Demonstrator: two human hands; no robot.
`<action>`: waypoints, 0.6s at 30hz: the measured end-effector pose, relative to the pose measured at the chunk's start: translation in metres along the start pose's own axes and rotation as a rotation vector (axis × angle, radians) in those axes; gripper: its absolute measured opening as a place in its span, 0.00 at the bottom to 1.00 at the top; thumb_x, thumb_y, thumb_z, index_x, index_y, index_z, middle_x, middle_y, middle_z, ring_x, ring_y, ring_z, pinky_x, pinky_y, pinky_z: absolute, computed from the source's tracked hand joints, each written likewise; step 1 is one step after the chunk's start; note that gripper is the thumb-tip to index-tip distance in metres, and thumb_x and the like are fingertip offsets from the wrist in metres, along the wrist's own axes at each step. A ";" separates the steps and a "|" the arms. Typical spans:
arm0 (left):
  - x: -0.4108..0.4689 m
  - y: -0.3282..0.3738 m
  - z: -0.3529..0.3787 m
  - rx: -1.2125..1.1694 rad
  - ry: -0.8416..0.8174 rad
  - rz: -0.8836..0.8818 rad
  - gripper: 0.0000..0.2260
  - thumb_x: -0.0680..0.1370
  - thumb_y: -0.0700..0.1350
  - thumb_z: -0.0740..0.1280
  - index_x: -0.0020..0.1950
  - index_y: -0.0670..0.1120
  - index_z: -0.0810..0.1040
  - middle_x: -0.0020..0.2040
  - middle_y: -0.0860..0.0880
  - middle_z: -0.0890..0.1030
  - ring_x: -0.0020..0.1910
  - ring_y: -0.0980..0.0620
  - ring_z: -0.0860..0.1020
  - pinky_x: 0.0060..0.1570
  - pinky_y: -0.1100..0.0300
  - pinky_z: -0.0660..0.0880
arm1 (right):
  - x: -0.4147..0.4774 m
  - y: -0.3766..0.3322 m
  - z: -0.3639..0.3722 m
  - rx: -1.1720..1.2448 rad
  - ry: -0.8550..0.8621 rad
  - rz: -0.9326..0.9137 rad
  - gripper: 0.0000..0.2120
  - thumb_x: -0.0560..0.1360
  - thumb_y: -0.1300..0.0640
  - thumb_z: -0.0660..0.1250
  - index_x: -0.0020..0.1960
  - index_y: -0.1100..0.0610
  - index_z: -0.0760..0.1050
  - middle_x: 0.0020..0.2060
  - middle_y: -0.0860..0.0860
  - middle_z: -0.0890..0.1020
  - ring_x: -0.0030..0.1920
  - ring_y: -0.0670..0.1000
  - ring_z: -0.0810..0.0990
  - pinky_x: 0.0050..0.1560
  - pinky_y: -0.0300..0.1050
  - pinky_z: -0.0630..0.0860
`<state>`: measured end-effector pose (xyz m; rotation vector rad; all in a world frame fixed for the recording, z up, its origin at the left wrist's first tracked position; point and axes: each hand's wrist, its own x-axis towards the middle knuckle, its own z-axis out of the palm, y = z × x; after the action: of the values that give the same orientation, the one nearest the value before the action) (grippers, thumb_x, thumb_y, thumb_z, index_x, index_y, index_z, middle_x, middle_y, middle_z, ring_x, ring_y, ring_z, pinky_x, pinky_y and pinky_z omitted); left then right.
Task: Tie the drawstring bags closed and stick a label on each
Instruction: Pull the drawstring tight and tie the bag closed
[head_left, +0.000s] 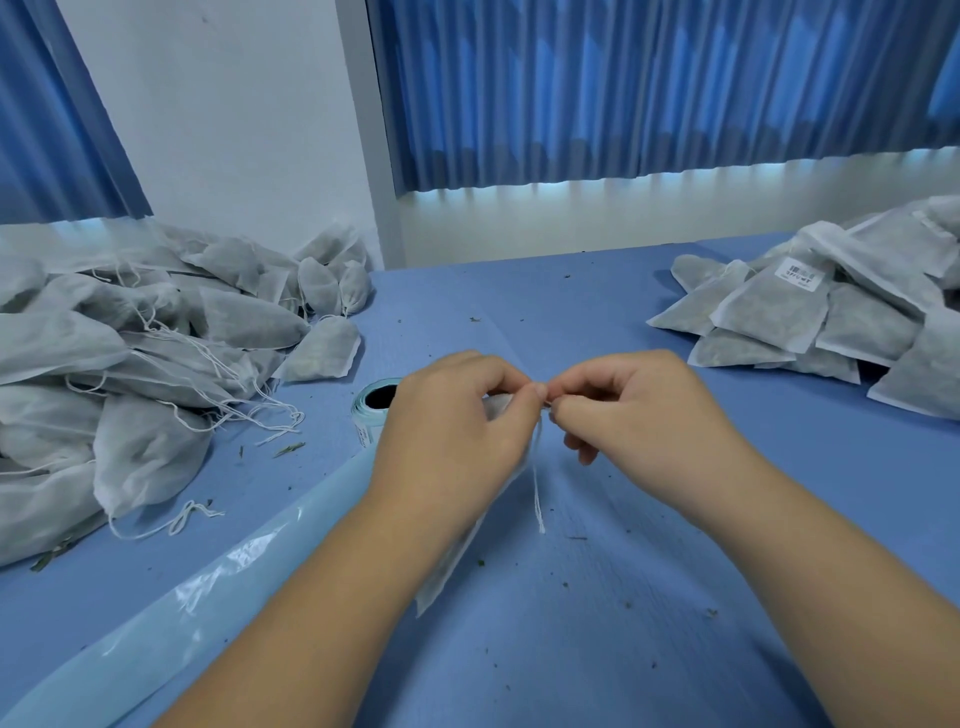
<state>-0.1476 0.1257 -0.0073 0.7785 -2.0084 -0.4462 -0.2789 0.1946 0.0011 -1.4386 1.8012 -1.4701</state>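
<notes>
A white drawstring bag (452, 564) hangs in mid-air over the blue table, mostly hidden behind my left hand (452, 431), which grips its gathered neck. My right hand (639, 410) pinches the white drawstring (537, 499) right beside the left fingertips; a loose end of string dangles below them. A roll of labels (371, 410) lies on the table just left of my left hand, partly hidden by it.
A heap of untied bags (130, 364) with loose strings fills the left of the table. A pile of labelled bags (831, 312) sits at the right. A strip of pale label backing (182, 597) runs diagonally across the blue tablecloth (597, 623). Dry leaf crumbs are scattered about.
</notes>
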 end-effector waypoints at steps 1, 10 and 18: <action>0.000 0.000 0.000 -0.014 -0.006 -0.016 0.05 0.74 0.45 0.73 0.38 0.49 0.83 0.36 0.55 0.81 0.42 0.60 0.76 0.40 0.71 0.67 | 0.001 0.000 0.000 0.013 -0.001 0.018 0.10 0.71 0.64 0.68 0.35 0.53 0.82 0.24 0.47 0.80 0.24 0.43 0.76 0.28 0.31 0.72; 0.008 0.001 -0.009 -0.534 -0.353 -0.513 0.12 0.78 0.46 0.68 0.35 0.47 0.82 0.28 0.54 0.74 0.26 0.58 0.70 0.31 0.66 0.67 | 0.002 -0.001 -0.001 0.162 -0.044 0.033 0.06 0.72 0.68 0.67 0.43 0.60 0.81 0.25 0.47 0.78 0.27 0.45 0.78 0.28 0.37 0.74; 0.009 -0.001 -0.013 -0.763 -0.449 -0.566 0.13 0.77 0.44 0.68 0.32 0.48 0.81 0.32 0.47 0.68 0.29 0.52 0.65 0.34 0.56 0.63 | 0.000 -0.004 -0.006 0.286 -0.110 0.011 0.05 0.71 0.69 0.68 0.43 0.61 0.79 0.28 0.53 0.78 0.27 0.47 0.77 0.30 0.38 0.75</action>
<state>-0.1394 0.1191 0.0050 0.7721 -1.7389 -1.7203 -0.2821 0.1976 0.0071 -1.3339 1.4633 -1.5389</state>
